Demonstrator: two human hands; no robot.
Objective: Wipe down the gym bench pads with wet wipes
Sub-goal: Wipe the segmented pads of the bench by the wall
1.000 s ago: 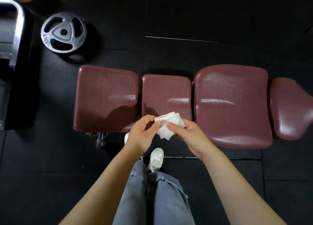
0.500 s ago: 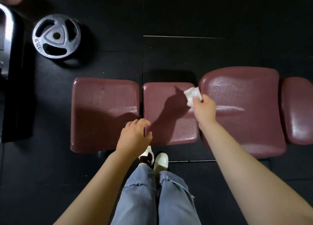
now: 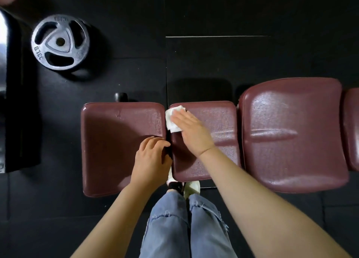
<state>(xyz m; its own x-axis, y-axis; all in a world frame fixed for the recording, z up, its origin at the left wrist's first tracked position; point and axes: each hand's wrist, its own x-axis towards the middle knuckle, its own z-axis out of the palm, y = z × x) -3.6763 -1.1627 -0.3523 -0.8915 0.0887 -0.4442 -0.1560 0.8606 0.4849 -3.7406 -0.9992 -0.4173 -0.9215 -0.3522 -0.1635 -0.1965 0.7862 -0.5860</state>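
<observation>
**Wipe now at the middle pad's far-left corner**

Slid left since half a second ago: right hand, fingers flat and together, pressing the white wet wipe onto the maroon middle pad. Left hand resting at the left pad's edge, fingers curled, gripping nothing visible. Weight plate lying on the black floor, well apart.

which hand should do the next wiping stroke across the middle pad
Right. The right hand already presses the wet wipe flat on the middle pad, at its far left corner. The left hand holds no wipe and rests at the gap beside the left pad.
</observation>
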